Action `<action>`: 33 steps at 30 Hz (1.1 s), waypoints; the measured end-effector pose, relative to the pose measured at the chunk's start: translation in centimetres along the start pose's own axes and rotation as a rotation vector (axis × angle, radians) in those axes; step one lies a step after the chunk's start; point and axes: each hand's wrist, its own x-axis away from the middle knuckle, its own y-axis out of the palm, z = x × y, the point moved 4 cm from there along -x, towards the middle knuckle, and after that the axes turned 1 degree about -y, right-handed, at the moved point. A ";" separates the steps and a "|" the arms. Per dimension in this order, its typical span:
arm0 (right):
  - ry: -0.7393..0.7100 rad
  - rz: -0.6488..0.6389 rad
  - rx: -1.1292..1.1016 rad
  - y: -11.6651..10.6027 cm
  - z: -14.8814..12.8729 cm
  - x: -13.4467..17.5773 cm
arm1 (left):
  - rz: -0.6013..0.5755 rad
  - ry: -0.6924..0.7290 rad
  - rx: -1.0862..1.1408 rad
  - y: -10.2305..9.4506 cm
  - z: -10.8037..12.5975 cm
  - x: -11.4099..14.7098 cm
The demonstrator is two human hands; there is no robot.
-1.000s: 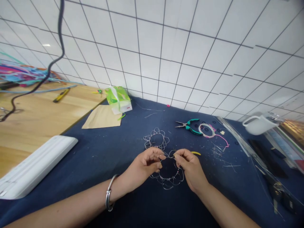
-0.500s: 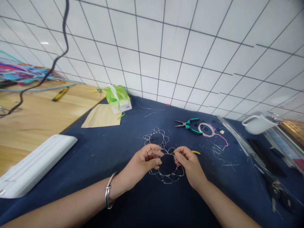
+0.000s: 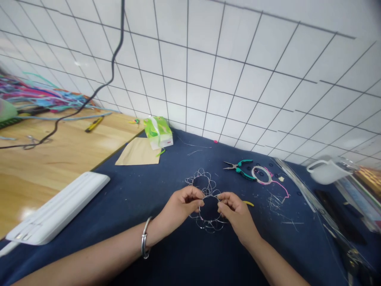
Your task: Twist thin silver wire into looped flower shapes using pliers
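Counting two wire flowers (image 3: 201, 173), I see my left hand (image 3: 184, 202) pinching the nearer flower (image 3: 210, 221) at ten o'clock, right hand (image 3: 237, 211) pinching at two.

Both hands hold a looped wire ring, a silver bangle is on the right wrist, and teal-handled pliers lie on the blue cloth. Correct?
No: the head view shows the silver bangle on the left wrist. The left hand and right hand hold the wire ring, and the pliers lie on the blue cloth.
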 end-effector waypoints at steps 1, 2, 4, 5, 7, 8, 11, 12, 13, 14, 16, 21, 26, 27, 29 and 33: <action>-0.016 0.002 0.035 -0.1 -0.5 -0.5 | 0.005 0.008 -0.015 -0.2 0.4 -0.3; -0.041 0.007 0.081 -0.1 -1.2 -1.1 | 0.018 0.024 -0.031 -0.6 0.9 -0.7; -0.107 0.010 0.194 -0.2 -2.5 -2.7 | 0.022 0.059 -0.078 -1.2 1.7 -1.8; -0.143 0.022 0.239 -0.2 -3.1 -3.6 | 0.025 0.083 -0.102 -1.6 2.1 -2.4; -0.199 0.038 0.304 -0.1 -3.9 -5.5 | 0.037 0.115 -0.159 -2.6 2.3 -3.8; -0.214 0.041 0.340 0.0 -4.1 -6.4 | 0.044 0.122 -0.195 -3.1 2.2 -4.6; -0.233 0.034 0.461 0.5 -3.5 -8.9 | 0.068 0.108 -0.300 -4.5 1.1 -6.6; -0.233 0.025 0.490 0.6 -3.1 -9.6 | 0.078 0.110 -0.339 -4.9 0.8 -7.2; -0.230 0.016 0.509 0.8 -2.6 -10.2 | 0.083 0.115 -0.371 -5.3 0.4 -7.6; -0.224 0.009 0.519 0.9 -2.2 -10.7 | 0.083 0.124 -0.399 -5.5 0.1 -8.0; -0.208 -0.002 0.521 1.1 -1.2 -11.4 | 0.073 0.153 -0.445 -5.9 -0.3 -8.5; -0.189 -0.038 0.587 1.5 -0.3 -12.1 | 0.074 0.195 -0.567 -6.3 -0.5 -8.8; -0.204 -0.001 0.627 1.3 -1.8 -11.2 | 0.051 0.170 -0.545 -6.0 0.4 -8.4; -0.201 0.004 0.619 1.2 -2.3 -11.0 | 0.044 0.162 -0.532 -5.9 0.7 -8.2; -0.184 0.001 0.560 1.0 -3.1 -10.6 | 0.040 0.147 -0.497 -5.9 1.4 -7.8; -0.131 -0.118 0.227 1.1 -3.7 -10.2 | -0.032 0.130 -0.397 -5.7 2.9 -7.0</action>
